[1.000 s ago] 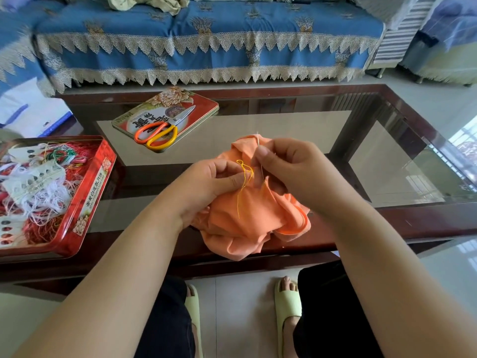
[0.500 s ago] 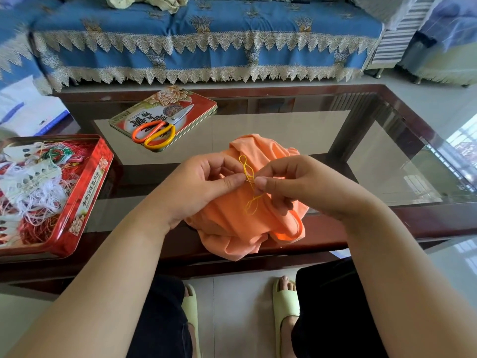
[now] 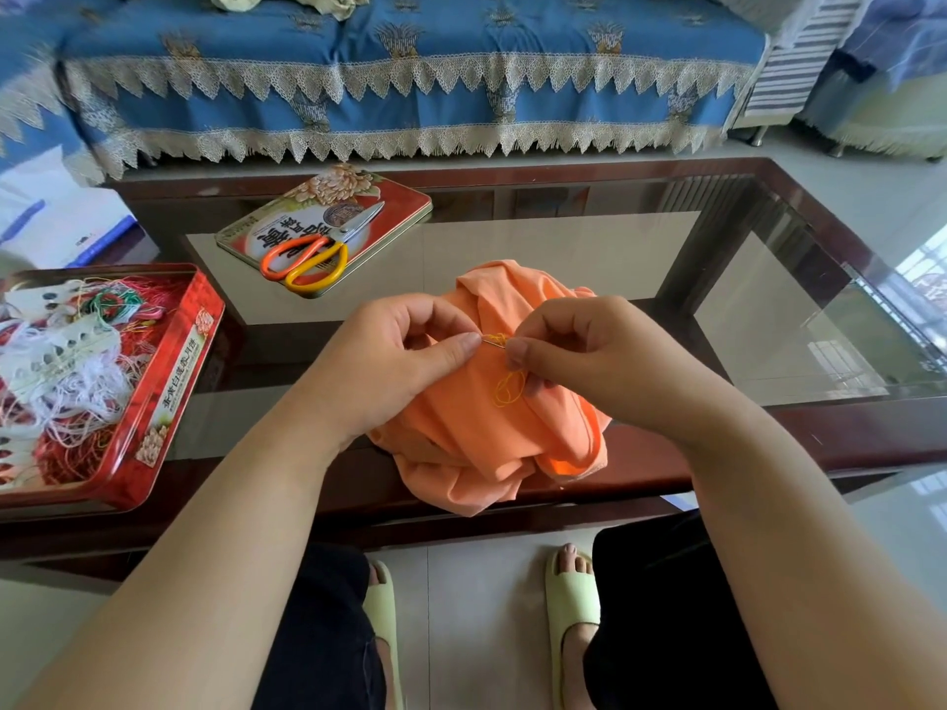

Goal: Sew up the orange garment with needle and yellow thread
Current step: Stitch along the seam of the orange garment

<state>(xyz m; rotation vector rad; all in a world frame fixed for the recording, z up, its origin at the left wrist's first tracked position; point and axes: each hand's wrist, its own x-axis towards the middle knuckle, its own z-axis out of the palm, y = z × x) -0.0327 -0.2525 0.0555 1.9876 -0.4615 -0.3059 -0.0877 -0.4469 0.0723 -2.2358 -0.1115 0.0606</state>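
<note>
Fingers of left hand [image 3: 389, 366] pinch orange garment [image 3: 487, 433]; right hand [image 3: 589, 361] pinches needle [image 3: 493, 341] above it; draw yellow thread [image 3: 507, 386] slowly, avoiding tangles.

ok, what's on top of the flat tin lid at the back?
Scissors with one orange and one yellow handle lie on the tin lid, blades pointing away from the person. Nothing else sits on it. What's under the lid can't be seen.

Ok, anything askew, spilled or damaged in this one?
Nothing is spilled or damaged. The only mess is the tangled thread heaped in the open red tin; the scissors lie flat on the tin lid.
</note>
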